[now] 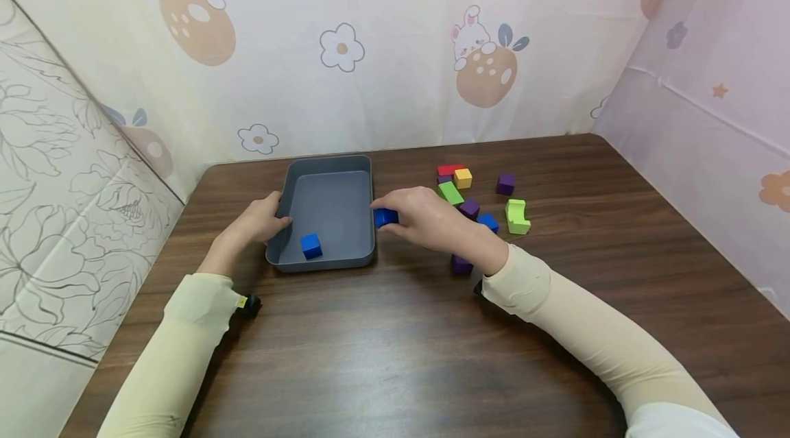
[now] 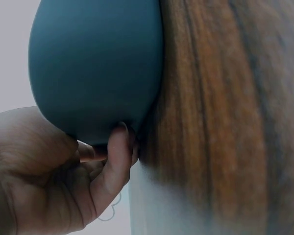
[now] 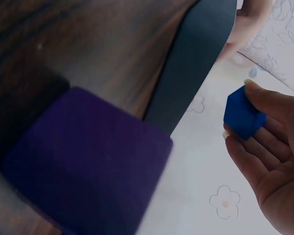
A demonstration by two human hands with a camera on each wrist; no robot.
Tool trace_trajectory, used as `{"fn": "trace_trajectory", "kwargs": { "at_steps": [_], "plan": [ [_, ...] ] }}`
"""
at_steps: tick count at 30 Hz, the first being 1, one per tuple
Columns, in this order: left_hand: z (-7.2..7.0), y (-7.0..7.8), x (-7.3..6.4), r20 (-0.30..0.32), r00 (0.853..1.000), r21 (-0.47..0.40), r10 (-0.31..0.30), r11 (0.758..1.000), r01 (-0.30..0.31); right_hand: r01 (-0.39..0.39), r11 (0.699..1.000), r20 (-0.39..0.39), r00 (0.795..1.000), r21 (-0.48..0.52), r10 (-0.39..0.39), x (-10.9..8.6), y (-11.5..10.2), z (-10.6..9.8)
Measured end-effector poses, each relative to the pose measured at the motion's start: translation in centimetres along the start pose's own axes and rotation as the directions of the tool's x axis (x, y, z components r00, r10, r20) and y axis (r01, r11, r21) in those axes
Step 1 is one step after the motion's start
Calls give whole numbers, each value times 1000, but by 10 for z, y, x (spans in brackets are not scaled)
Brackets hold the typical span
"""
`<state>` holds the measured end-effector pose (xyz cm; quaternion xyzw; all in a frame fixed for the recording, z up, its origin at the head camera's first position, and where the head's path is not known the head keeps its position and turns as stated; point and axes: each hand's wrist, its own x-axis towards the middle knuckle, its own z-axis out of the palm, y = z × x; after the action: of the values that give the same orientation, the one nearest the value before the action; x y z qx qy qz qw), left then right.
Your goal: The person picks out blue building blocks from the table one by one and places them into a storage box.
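A shallow grey tray point(image 1: 336, 215) stands at the left of the brown table. My left hand point(image 1: 253, 220) grips its left wall, thumb over the rim inside and the other fingers outside. In the left wrist view, fingers curl beneath the tray's edge point(image 2: 95, 73). One blue block point(image 1: 311, 246) lies inside, near the front left corner. My right hand point(image 1: 426, 219) pinches another blue block point(image 1: 385, 217) between thumb and fingertips, beside the tray's right wall. The right wrist view shows this held blue block point(image 3: 244, 113) up off the table.
Loose blocks lie right of the tray: a red one point(image 1: 450, 169), a yellow one point(image 1: 463, 178), a green one point(image 1: 450, 193), a blue one point(image 1: 488, 222) and several purple ones point(image 1: 505, 184). A notched lime-green block point(image 1: 518, 216) stands beside them. A patterned curtain point(image 1: 401, 102) hangs behind the table.
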<state>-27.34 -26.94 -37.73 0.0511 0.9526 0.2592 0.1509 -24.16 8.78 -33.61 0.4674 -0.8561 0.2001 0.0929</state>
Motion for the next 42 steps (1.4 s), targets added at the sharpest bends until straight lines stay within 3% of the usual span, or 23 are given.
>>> {"fn": "trace_trajectory", "kwargs": {
  "at_steps": [9,16,22,28,36,42],
  "plan": [
    [2,-1,1,-2,1000,-6,-12,1000,12,89,995,-78,993,39,-85,3,-6,16],
    [3,-1,0,-4,1000,-6,-11,1000,11,141,988,-74,988,69,-135,9,-13,24],
    [4,-1,0,-3,1000,-15,-9,1000,9,120,991,9,993,59,-121,21,-22,23],
    [2,0,-1,-3,1000,-8,-7,1000,7,51,998,116,992,33,-55,40,-25,23],
    [0,0,-1,-9,1000,-19,-7,1000,7,-30,999,274,961,22,23,59,-28,25],
    [-3,1,-1,8,1000,-13,-18,1000,18,-66,997,330,942,26,54,63,-25,34]
  ]
}}
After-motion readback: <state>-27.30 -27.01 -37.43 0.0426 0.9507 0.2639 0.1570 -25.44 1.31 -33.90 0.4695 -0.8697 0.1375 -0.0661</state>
